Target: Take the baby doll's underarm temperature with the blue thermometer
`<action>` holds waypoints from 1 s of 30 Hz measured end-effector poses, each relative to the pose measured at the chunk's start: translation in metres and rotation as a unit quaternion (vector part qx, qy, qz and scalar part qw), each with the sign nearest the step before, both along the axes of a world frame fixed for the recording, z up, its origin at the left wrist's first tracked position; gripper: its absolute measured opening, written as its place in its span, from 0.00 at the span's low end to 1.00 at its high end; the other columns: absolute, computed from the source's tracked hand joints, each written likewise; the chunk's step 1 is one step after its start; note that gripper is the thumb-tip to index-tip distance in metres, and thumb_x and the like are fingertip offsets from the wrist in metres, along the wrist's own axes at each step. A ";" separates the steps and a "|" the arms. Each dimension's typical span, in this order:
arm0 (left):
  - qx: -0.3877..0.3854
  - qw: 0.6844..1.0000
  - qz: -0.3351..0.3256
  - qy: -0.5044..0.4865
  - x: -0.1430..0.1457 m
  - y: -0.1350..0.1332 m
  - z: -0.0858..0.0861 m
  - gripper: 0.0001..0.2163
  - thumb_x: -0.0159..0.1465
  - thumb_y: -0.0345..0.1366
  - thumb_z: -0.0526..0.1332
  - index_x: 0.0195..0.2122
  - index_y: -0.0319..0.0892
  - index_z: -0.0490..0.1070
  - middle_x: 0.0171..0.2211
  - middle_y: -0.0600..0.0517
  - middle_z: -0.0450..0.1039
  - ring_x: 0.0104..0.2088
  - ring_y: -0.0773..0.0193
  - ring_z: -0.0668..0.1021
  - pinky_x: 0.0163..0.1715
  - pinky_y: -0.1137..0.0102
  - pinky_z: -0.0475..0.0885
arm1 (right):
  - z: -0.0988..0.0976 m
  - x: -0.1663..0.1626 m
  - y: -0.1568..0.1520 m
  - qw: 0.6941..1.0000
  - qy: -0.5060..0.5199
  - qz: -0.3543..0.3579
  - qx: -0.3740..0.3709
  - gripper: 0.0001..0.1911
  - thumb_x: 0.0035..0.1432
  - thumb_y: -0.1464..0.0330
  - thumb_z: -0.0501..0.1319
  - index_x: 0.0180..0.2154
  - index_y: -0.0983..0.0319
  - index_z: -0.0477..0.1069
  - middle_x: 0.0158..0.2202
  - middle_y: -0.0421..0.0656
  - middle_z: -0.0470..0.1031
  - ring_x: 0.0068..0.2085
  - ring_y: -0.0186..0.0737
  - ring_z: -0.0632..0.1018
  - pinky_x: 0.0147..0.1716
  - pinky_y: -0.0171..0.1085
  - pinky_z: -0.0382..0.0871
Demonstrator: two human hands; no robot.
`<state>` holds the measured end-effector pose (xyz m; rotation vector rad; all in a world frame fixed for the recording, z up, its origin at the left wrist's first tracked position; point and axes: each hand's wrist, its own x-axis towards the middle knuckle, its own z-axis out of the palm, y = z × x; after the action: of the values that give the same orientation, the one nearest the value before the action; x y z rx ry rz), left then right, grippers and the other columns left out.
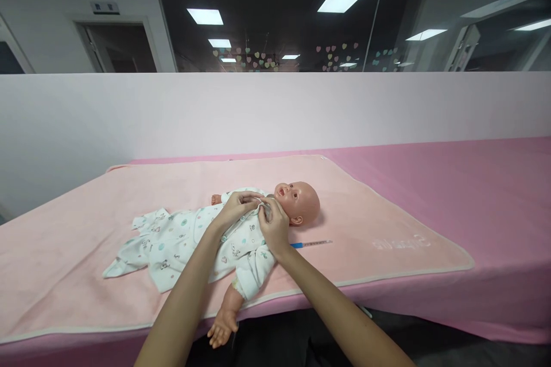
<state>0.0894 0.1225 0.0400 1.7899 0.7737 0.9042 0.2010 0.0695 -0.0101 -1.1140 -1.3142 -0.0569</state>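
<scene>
Right, left hand [239,210] and right hand [275,225] both pinching the outfit [185,241] at its collar, fingertips close together. Doll [303,202] wears it, lying on the blanket [357,212], near arm over the front edge. Blue-ended stick [312,243] beside the doll's shoulder, nearer that edge. Pink sheet [486,200] under blanket.

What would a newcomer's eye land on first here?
Probably the bald doll, face up on the peach blanket, with the left hand and right hand at the neck of its white printed outfit. Next, perhaps, the thin blue-ended stick lying near the right hand.
</scene>
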 end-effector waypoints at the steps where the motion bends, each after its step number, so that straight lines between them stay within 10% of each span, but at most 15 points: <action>1: -0.007 1.000 0.001 0.000 0.000 0.000 0.000 0.17 0.51 0.38 0.63 0.40 0.36 0.73 0.32 0.46 0.77 0.34 0.60 0.77 0.35 0.70 0.70 | 0.000 0.000 0.000 1.000 -0.003 0.000 -0.007 0.11 0.56 0.71 0.50 0.38 0.62 0.69 0.34 0.44 0.74 0.37 0.38 0.74 0.39 0.36 0.67; 18: -0.019 0.999 -0.026 0.027 -0.006 -0.004 0.006 0.22 0.48 0.40 0.66 0.43 0.36 0.73 0.34 0.45 0.77 0.38 0.57 0.77 0.39 0.67 0.70 | 0.001 0.003 -0.003 0.999 0.019 0.018 -0.026 0.13 0.58 0.70 0.49 0.37 0.63 0.71 0.32 0.45 0.75 0.33 0.38 0.74 0.35 0.35 0.66; 30: 0.062 0.991 0.108 0.055 0.001 -0.002 0.002 0.14 0.50 0.37 0.63 0.36 0.36 0.75 0.29 0.48 0.77 0.30 0.64 0.76 0.29 0.72 0.69 | -0.004 0.003 -0.001 0.997 0.066 0.042 -0.029 0.13 0.55 0.70 0.50 0.41 0.63 0.66 0.28 0.43 0.73 0.30 0.37 0.74 0.37 0.35 0.68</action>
<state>0.0902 0.1201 0.0419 1.9020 1.0170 1.0201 0.2037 0.0686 -0.0145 -1.0908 -1.2490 0.1155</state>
